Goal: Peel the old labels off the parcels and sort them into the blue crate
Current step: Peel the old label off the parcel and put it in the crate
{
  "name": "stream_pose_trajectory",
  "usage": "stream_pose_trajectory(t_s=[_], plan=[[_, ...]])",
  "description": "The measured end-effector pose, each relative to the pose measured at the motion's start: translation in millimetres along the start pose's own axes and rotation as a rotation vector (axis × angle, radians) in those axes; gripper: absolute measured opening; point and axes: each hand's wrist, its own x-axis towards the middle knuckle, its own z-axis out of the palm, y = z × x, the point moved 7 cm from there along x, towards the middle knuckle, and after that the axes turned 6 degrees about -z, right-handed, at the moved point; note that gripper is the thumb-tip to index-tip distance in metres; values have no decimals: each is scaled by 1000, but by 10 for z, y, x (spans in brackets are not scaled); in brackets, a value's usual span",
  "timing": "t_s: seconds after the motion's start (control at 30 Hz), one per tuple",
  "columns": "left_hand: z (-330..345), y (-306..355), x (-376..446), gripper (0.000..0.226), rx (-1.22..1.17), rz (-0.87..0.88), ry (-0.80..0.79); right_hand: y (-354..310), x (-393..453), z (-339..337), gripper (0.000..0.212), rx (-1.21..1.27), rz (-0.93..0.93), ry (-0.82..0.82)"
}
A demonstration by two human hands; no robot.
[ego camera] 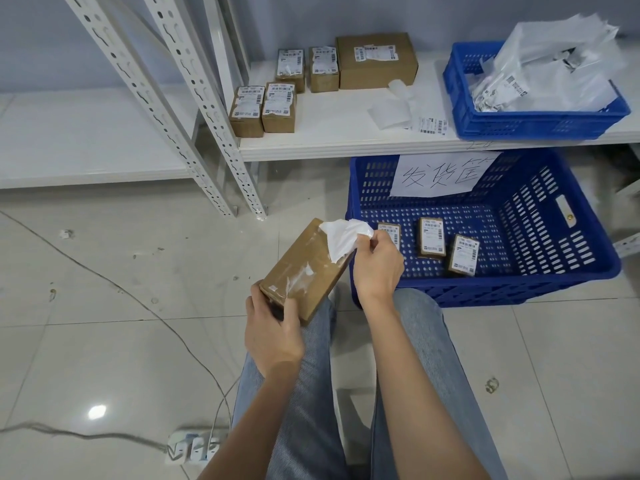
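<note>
- Brown cardboard parcel (pixel 304 268) held tilted over the person's lap, between both hands, near end low, far end up toward the crate.
- Left hand (pixel 273 332) grips the parcel's near end, thumb on the top face, fingers wrapped under.
- White label (pixel 343 239) mostly lifted off the top face, crumpled, still stuck at the far end; white residue patch left mid-face, just ahead of the left thumb.
- Right hand (pixel 377 263) pinches the label's loose edge between thumb and fingertips, other fingers curled.
- Big blue crate (pixel 554 271) on the floor just beyond and right of the right hand; three small labelled parcels (pixel 431 237) lie on its bottom, handwritten paper sign (pixel 440 174) on its far wall.
- White shelf (pixel 346 140) well beyond both hands: five labelled cardboard boxes (pixel 375 60), loose label scraps (pixel 391 112), smaller blue crate (pixel 519 123) full of white poly mailers.
- Power strip (pixel 194 448) on the tiled floor, near the left forearm.
</note>
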Motion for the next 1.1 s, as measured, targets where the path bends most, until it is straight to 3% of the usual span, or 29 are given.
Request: stream_pose_trajectory(t_s=[0.43,0.67,1.1], plan=[[-7,10,0,67,9,14,0,108,22,-7,27,87,125,35],[-4,1,5,76,23,9,3,129,28,-36,28,59,140,78],[-17,6,-4,70,10,10,2,127,109,-152,33,-55,185,102]])
